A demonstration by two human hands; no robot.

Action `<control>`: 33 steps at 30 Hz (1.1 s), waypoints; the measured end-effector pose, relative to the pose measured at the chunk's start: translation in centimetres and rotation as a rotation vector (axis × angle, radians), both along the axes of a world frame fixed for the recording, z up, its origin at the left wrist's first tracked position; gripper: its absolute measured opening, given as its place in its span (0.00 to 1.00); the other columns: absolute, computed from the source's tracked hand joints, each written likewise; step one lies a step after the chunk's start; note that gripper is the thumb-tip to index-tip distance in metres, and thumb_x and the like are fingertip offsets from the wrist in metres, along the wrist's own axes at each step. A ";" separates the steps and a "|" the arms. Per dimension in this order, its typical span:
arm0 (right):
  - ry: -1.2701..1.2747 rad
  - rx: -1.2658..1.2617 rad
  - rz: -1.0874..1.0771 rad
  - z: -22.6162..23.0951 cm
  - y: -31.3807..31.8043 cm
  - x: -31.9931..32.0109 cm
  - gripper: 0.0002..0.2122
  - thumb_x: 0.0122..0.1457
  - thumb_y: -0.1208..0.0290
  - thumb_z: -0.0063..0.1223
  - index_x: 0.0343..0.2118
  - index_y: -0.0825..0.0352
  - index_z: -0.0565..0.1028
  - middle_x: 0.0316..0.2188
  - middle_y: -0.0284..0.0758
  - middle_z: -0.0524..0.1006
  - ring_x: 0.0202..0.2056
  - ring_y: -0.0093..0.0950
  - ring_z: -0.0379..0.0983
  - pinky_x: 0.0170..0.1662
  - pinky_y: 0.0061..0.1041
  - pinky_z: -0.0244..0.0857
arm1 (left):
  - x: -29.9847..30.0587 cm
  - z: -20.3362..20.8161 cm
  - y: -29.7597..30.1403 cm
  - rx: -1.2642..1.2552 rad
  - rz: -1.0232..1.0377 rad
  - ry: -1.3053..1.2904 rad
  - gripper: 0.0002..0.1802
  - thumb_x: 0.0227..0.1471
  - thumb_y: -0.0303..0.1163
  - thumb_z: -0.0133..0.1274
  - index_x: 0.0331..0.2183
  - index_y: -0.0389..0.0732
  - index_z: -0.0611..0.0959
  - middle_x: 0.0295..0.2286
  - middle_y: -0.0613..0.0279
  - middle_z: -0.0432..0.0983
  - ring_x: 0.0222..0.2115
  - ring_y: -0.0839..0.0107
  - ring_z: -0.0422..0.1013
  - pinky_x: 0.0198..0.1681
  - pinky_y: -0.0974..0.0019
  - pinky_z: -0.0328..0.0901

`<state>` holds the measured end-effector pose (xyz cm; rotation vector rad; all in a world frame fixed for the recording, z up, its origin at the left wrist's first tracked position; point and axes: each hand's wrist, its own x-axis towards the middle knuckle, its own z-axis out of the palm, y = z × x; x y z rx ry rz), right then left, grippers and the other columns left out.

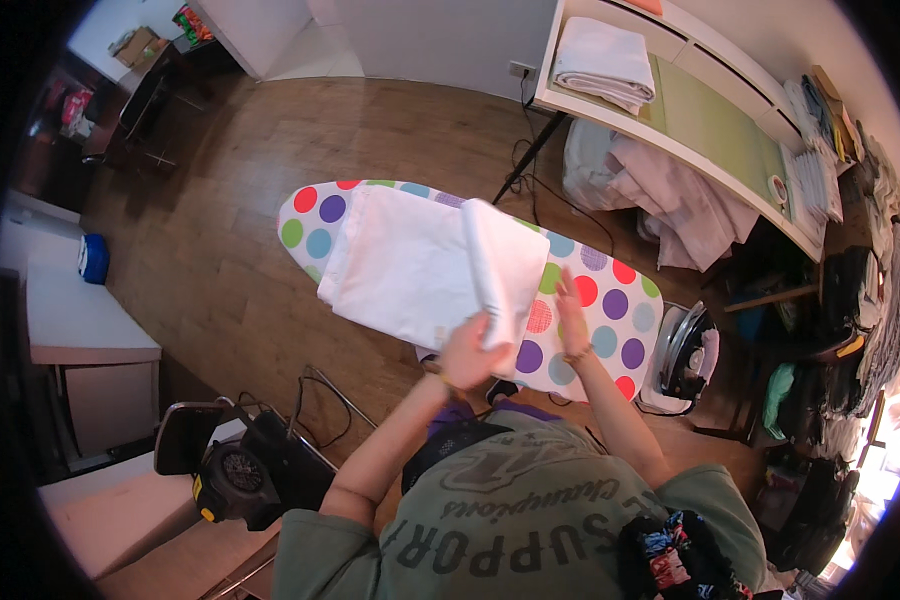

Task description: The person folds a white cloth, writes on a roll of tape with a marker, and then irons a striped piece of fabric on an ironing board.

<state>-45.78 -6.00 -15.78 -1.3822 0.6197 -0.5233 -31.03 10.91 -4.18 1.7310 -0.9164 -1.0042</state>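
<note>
A white cloth (400, 265), partly folded, lies across the ironing board (610, 335), which has a white cover with coloured dots. A raised fold runs along the cloth's right part, from the far edge to the near one. My left hand (472, 355) is at the near end of this fold, with its fingers closed on the cloth's edge. Just right of the cloth, my right hand (572, 318) is held over the board with its fingers stretched out, holding nothing. An iron (688, 360) rests at the board's right end.
A white desk (710, 150) at the far right bears a folded stack of white cloth (605, 62). Bagged fabric (660, 185) is piled beneath it. Cables (535, 180) trail on the wooden floor. Hanging clothes (875, 290) line the right side; black exercise equipment (245, 470) stands at the near left.
</note>
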 end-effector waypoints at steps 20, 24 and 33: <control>0.205 0.819 -0.345 3.6 1.2 -11.8 0.25 0.52 0.75 0.53 0.53 0.69 0.58 0.44 0.42 0.69 0.44 0.34 0.69 0.44 0.34 0.68 | -8.4 -11.9 1.8 0.165 0.693 1.701 0.28 0.51 0.44 0.50 0.49 0.37 0.66 0.46 0.55 0.67 0.50 0.58 0.60 0.52 0.51 0.57; 0.413 0.705 -0.276 3.8 0.6 -12.3 0.24 0.51 0.73 0.55 0.51 0.69 0.61 0.43 0.41 0.71 0.43 0.33 0.70 0.41 0.32 0.69 | -6.2 -13.2 1.8 -0.165 0.948 1.408 0.22 0.51 0.36 0.51 0.46 0.39 0.69 0.42 0.57 0.70 0.45 0.59 0.66 0.49 0.53 0.62; 0.356 0.719 -0.266 0.1 -0.3 -14.4 0.22 0.51 0.66 0.57 0.46 0.69 0.64 0.37 0.38 0.73 0.31 0.25 0.75 0.28 0.23 0.71 | -0.3 -15.0 4.7 -0.193 1.351 0.935 0.26 0.47 0.25 0.54 0.48 0.38 0.65 0.38 0.56 0.70 0.37 0.63 0.71 0.37 0.59 0.70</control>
